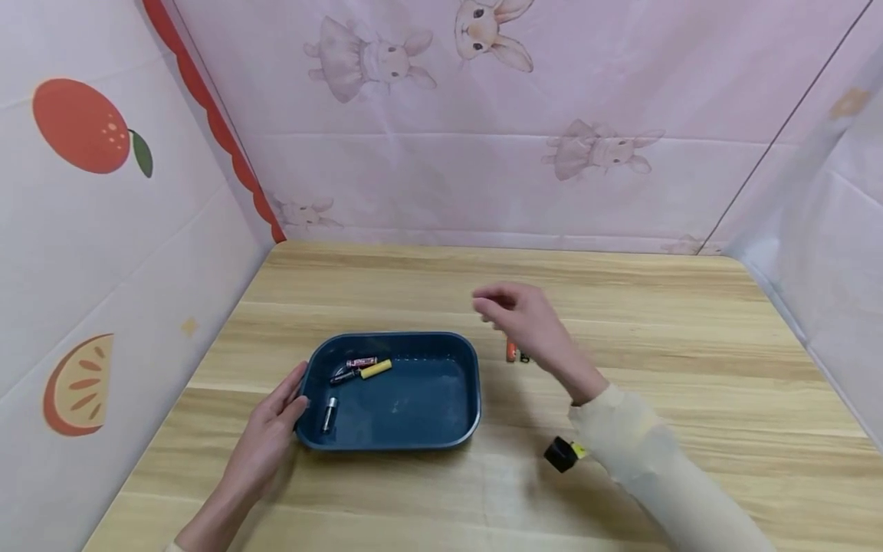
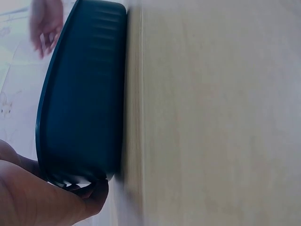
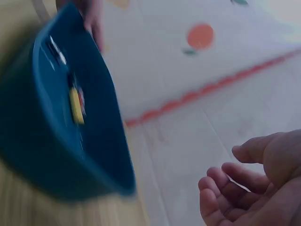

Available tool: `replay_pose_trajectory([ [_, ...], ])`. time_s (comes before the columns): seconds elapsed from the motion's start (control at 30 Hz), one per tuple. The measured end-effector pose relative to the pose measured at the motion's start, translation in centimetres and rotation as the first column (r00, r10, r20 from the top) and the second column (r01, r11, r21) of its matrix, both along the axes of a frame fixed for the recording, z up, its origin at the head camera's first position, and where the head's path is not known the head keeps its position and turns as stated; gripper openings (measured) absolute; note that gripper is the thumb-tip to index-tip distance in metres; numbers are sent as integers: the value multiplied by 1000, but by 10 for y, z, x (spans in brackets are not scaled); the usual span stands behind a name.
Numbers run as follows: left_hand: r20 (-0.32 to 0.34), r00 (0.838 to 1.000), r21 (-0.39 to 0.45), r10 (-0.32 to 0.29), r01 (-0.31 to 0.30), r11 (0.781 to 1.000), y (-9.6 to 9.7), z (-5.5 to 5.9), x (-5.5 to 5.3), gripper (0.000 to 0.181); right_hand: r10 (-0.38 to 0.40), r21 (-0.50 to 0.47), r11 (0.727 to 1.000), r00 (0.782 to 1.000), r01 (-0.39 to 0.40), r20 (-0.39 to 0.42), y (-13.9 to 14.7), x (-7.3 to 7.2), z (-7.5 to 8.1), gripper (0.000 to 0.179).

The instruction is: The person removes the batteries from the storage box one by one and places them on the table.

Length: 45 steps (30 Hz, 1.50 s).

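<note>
From where I stand, the person's left hand (image 1: 265,433) holds the left end of a dark blue rectangular tray (image 1: 414,402) on the wood-grain surface (image 1: 690,330), its grip narrow about the end wall, thumb at the rim. Four batteries lie in the tray's left half: a yellow one (image 1: 376,369), a pinkish-red one (image 1: 362,362) and a dark one (image 1: 344,376) bunched together toward the far side, and a black-and-silver one (image 1: 329,415) apart from them, nearer the person. The right hand (image 1: 527,318) is in the air beyond the tray's right end, fingers loosely bent, its grip partly open and holding nothing. Below its wrist an orange battery (image 1: 511,350) and a dark, partly hidden item (image 1: 526,357) sit side by side. Nearer the person, by the pale sleeve (image 1: 655,452), lies a small black block (image 1: 559,455) with a yellow-green part. Rabbits decorate the pink backdrop (image 1: 469,184).
</note>
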<state>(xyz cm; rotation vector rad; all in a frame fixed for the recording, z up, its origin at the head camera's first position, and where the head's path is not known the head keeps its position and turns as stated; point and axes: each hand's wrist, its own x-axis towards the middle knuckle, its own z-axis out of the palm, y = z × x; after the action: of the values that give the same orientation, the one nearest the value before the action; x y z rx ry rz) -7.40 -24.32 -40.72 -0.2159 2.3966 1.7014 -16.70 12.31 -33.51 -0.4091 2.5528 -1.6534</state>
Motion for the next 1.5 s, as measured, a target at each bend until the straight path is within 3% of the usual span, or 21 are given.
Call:
replay_pose_trajectory([
  [0.1,-3,1000,8,1,-1,1000,0,0,-1,58,112,8,994,994,-112,-8,-33,-3,0,27],
  [0.23,-2,1000,12,1,-1,1000,1,0,-2,59,249,109,963,969,-247,-1,-72,-8,-12,25],
  [0.37,-6,1000,17,-4,5,1000,2,0,-3,58,326,154,931,943,-332,61,-101,-11,-26,25],
  [0.47,-13,1000,21,-9,9,1000,3,0,-4,58,322,147,930,940,-336,112,-116,-10,-35,24],
  [0.7,-25,1000,32,-19,20,999,3,0,-5,58,236,119,959,955,-259,178,-133,-8,-51,25],
  [0.9,-23,1000,42,-17,18,999,2,0,-6,59,215,218,945,967,-242,138,-136,-6,-62,25],
  [1.13,-28,999,41,-23,25,999,1,-1,-5,59,182,250,945,975,-210,128,-141,-6,-72,19],
  [1.37,-5,1000,41,-11,11,999,1,0,-3,59,206,316,917,968,-242,145,-145,-4,-78,2],
  [1.5,0,1000,41,-8,7,999,0,0,-2,59,227,365,890,960,-273,165,-147,-4,-79,13],
])
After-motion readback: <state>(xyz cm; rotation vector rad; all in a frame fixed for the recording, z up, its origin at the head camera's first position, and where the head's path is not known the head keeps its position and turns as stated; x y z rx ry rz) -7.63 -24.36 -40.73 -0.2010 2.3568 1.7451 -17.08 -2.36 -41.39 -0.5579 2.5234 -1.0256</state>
